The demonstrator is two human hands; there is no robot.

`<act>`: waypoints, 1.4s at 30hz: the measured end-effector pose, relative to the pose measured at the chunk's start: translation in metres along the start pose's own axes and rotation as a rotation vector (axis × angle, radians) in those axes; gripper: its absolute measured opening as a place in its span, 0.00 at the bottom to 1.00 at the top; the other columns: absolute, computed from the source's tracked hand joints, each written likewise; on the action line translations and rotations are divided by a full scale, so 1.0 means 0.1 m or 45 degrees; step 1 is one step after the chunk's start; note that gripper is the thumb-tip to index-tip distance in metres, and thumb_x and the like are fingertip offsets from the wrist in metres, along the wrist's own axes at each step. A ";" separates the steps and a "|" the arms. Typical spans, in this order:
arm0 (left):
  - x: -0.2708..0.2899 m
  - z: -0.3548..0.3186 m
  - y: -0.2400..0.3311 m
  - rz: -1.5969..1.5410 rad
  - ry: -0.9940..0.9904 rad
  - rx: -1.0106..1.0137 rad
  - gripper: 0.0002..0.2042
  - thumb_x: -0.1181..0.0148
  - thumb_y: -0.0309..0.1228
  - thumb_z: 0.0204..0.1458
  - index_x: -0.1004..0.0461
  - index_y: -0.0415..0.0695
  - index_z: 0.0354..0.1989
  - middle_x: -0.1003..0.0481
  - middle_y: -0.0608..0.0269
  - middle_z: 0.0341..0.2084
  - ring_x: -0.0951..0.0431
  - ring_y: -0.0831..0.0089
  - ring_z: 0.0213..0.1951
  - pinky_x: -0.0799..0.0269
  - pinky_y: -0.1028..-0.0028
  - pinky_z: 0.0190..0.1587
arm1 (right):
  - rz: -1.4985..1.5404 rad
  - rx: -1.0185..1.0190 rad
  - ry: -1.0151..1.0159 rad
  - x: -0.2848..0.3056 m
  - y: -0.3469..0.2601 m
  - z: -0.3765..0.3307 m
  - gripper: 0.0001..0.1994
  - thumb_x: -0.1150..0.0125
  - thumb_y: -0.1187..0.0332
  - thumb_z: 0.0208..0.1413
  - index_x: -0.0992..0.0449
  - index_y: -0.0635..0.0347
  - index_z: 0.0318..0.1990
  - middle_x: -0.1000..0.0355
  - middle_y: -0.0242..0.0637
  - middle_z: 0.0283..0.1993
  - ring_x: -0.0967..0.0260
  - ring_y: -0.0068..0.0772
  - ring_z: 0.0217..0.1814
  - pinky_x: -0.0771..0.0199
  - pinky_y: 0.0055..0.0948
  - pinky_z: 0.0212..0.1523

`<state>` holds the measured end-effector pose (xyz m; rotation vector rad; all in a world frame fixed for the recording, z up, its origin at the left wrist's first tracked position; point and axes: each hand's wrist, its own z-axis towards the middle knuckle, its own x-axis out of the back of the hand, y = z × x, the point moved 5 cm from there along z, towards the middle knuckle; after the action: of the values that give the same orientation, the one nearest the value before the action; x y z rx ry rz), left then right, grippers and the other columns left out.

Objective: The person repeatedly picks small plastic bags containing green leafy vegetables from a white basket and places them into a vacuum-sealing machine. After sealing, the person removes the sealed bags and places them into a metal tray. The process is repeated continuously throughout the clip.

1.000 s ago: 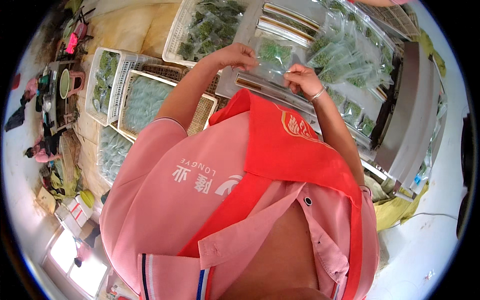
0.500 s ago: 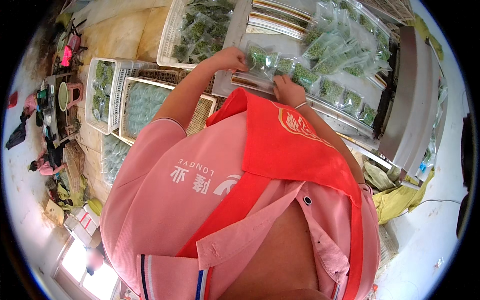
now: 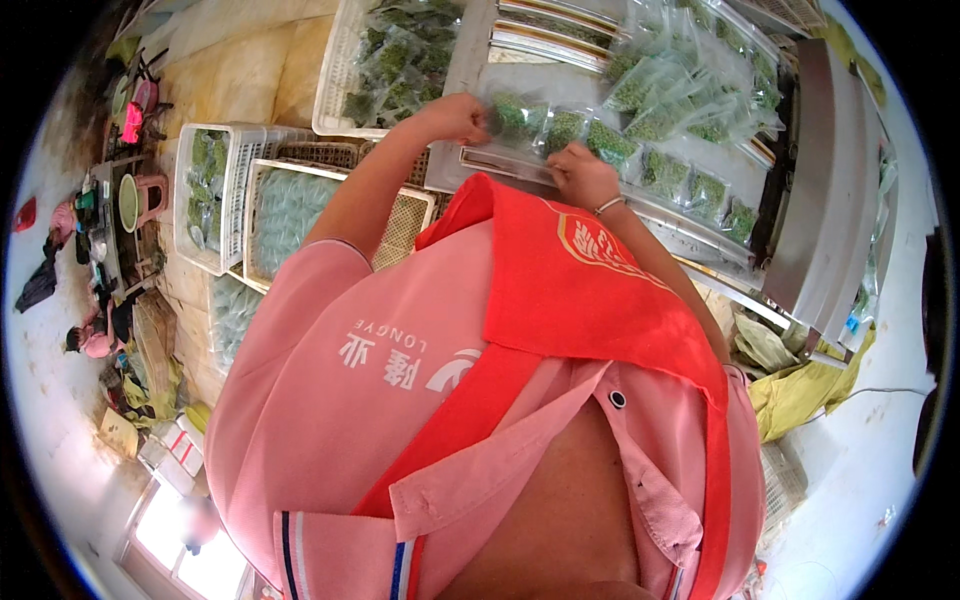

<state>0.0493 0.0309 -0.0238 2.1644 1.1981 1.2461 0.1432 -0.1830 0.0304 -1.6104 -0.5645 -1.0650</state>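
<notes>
Head view: left hand pinches the left end of a clear bag of greens at the near edge of the grey sealing table. Right hand, fingers curled, presses the next bag. The bags run in a row rightward along that edge; white crate off the table's left side.

- The bags by the hands are clear, with dark green bits inside.
- The tray under them is shiny grey.
- The far crate is white (more green bags sit in it).
- The left crates are white too.
- The shirt is pink with white marks.
- The apron is bright red.
- A bracelet on the right wrist looks silver.
</notes>
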 end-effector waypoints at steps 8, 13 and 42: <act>0.28 -0.14 0.29 0.458 -0.101 0.115 0.18 0.38 0.47 0.41 0.26 0.42 0.23 0.26 0.61 0.15 0.25 0.67 0.21 0.32 0.68 0.25 | 0.075 0.220 0.045 0.14 0.06 -0.23 0.08 0.42 0.69 0.43 0.27 0.54 0.34 0.34 0.38 0.32 0.32 0.44 0.38 0.29 0.38 0.36; 0.53 -0.28 0.82 0.494 0.881 -0.558 0.18 0.41 0.45 0.46 0.29 0.48 0.41 0.26 0.59 0.37 0.27 0.57 0.41 0.32 0.63 0.41 | 0.078 0.230 0.108 0.04 0.09 -0.26 0.04 0.45 0.71 0.40 0.30 0.57 0.27 0.34 0.39 0.30 0.32 0.45 0.36 0.29 0.38 0.35; -1.41 1.74 3.34 -0.837 0.310 -0.497 0.20 0.39 0.35 0.48 0.31 0.35 0.47 0.25 0.55 0.37 0.24 0.72 0.30 0.29 0.73 0.37 | 0.228 -0.623 0.868 2.38 3.10 -0.50 0.09 0.37 0.65 0.43 0.27 0.60 0.28 0.28 0.41 0.40 0.29 0.43 0.38 0.30 0.36 0.39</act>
<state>0.3229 -0.2589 0.0289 1.2189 1.4498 1.3099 0.4900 -0.3649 0.0772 -1.5239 0.3130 -1.5865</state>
